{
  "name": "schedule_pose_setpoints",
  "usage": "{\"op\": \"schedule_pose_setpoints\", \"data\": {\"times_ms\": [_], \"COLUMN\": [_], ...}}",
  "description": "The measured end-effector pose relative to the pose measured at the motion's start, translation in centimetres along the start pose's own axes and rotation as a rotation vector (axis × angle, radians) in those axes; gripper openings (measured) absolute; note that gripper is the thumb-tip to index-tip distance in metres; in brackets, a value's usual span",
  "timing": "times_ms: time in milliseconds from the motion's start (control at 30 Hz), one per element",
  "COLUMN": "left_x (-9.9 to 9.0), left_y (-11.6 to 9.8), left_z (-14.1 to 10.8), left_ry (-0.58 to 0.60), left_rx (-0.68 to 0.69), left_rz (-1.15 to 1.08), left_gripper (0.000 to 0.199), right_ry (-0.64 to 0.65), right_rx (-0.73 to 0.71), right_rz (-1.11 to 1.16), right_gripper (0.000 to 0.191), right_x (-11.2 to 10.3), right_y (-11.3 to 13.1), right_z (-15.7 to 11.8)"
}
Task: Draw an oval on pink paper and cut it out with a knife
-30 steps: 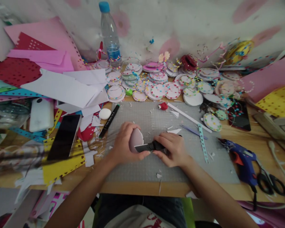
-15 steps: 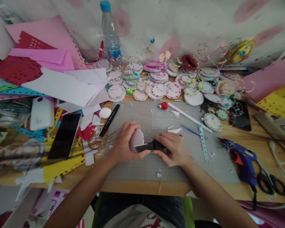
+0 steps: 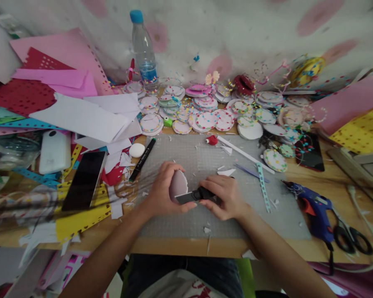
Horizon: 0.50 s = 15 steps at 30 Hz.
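Over the grey cutting mat (image 3: pixel 192 153), my left hand (image 3: pixel 163 192) is closed around a pale, rounded piece (image 3: pixel 178 185) with a rough edge on its right side. My right hand (image 3: pixel 222 196) grips a black-handled craft knife (image 3: pixel 202 193). The knife's flat blade points left and lies against the lower right edge of the pale piece. My left thumb is beside the blade, close to my right fingers. Small white scraps lie on the mat around both hands.
Decorated paper discs (image 3: pixel 205 120) and a water bottle (image 3: pixel 144 54) line the back. At left are coloured paper sheets (image 3: pixel 81 116), a black marker (image 3: pixel 143 159) and a phone (image 3: pixel 84 180). A blue glue gun (image 3: pixel 320 211) and scissors (image 3: pixel 348 236) lie at right.
The view has shifted slightly. Both hands keep their holds, and the blade stays at the pale piece's edge with a slightly different tilt.
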State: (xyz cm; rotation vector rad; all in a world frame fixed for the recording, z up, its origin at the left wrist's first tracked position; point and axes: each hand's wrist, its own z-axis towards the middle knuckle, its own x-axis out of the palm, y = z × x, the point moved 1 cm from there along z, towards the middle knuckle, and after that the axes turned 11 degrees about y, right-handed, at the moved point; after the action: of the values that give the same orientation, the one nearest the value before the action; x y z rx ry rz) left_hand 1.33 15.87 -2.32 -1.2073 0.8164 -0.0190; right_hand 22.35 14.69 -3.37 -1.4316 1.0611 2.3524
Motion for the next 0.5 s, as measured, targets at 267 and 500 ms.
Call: {"op": "schedule_pose_setpoints", "data": {"times_ms": [267, 500], "left_x": [-0.04, 0.09], "left_y": [-0.1, -0.01], "left_z": [-0.01, -0.14], "left_ry": [0.032, -0.002], "left_rx": [-0.001, 0.018], "left_rz": [0.061, 0.116], "left_gripper": [0.059, 0.052], "right_ry": [-0.014, -0.03], "right_rx": [0.01, 0.014], "right_rz": [-0.012, -0.017], "right_gripper": [0.038, 0.038], "right_x": [0.05, 0.13], "right_y": [0.07, 0.3], "right_z": [0.1, 0.19]}}
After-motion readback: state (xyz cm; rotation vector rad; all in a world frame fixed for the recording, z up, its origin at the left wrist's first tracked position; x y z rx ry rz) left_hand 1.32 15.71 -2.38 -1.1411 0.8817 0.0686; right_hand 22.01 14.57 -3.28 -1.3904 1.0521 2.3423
